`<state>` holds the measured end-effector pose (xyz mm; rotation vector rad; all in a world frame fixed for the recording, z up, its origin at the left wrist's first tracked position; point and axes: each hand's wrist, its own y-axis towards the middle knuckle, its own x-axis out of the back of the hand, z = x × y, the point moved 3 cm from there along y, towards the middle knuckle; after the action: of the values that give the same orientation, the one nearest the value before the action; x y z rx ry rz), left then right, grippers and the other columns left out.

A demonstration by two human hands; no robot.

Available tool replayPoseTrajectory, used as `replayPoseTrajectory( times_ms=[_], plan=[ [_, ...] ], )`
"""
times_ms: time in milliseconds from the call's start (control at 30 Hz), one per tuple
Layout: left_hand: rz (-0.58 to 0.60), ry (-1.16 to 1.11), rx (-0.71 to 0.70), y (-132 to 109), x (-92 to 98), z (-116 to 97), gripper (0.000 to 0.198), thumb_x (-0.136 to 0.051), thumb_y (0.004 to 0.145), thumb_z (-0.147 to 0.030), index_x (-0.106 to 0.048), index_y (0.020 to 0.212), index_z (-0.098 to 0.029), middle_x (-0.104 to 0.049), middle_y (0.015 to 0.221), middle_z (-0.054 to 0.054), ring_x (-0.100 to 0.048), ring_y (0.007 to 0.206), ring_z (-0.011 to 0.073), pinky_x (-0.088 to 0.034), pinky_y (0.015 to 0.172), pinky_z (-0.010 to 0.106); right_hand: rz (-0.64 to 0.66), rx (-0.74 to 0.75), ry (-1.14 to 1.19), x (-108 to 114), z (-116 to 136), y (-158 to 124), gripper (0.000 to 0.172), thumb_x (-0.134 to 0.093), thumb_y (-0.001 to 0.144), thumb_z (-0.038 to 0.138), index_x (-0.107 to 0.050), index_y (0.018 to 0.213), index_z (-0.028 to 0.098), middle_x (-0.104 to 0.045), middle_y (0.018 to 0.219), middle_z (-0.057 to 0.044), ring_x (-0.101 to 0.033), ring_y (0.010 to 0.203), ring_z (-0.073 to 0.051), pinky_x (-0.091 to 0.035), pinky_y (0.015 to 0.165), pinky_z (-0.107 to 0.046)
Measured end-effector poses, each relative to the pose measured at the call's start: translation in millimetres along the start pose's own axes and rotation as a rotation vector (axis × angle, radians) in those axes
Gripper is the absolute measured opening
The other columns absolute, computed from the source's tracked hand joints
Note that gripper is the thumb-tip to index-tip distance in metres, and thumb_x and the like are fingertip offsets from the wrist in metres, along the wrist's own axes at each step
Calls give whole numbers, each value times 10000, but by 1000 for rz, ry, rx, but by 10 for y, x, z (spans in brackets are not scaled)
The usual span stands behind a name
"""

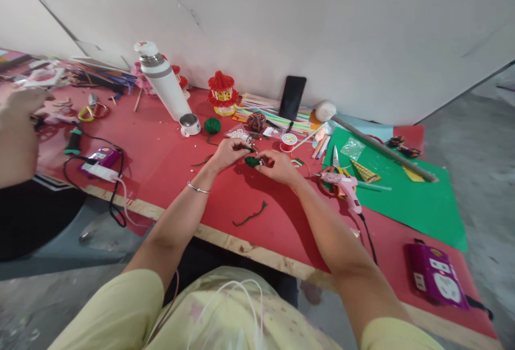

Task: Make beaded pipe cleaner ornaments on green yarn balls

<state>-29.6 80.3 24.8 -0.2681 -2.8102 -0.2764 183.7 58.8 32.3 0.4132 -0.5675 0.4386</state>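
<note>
Over the middle of the red table, my left hand pinches a dark green strand at the fingertips. Close beside it, my right hand is closed on a small dark green yarn piece, with tiny white beads showing at its right end. Both hands nearly meet, so part of the yarn is hidden by fingers. Just behind them lie a bag of white beads, a multicoloured yarn ball and a green yarn ball. A loose green yarn strand lies nearer the front edge.
A pink glue gun and scissors lie on the right by a green sheet. Purple power strips sit at both sides. A white thermos and a phone stand behind. Another person's arm reaches in at left.
</note>
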Motion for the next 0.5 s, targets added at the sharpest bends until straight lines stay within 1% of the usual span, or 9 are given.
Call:
replayPoseTrajectory(
  times_ms=[100, 200, 367, 500],
  plan=[
    [-55, 3, -63, 16, 15, -14, 216, -757, 752, -316, -775, 896, -157, -754, 849, 51, -661, 741, 147, -514, 677, 253, 4, -54, 129, 18, -34, 21, 319, -699, 851, 374, -733, 1118, 203, -754, 989, -40, -652, 834, -178, -489, 794, -322],
    [-53, 12, -82, 11, 24, -36, 236, -747, 763, -324, -795, 929, -163, -772, 894, 70, -691, 809, 177, -542, 729, 281, 22, -63, 214, 21, -39, 38, 342, -688, 857, 397, -718, 1128, 190, -756, 1000, -43, -661, 850, -180, -500, 807, -329],
    [-12, 7, -101, -36, 19, -142, 263, -722, 813, -351, -815, 986, -176, -787, 963, 79, -710, 875, 195, -556, 778, 298, -24, -74, 236, 18, -53, 44, 363, -713, 837, 411, -715, 1124, 189, -755, 1039, -51, -672, 887, -189, -509, 829, -333],
    [-8, 17, -139, -60, -24, -231, 249, -731, 831, -368, -819, 957, -172, -787, 953, 81, -709, 882, 192, -548, 811, 303, -36, -93, 210, 14, -56, 35, 347, -707, 846, 434, -735, 1077, 177, -755, 976, -42, -640, 816, -172, -493, 786, -315]
  ],
)
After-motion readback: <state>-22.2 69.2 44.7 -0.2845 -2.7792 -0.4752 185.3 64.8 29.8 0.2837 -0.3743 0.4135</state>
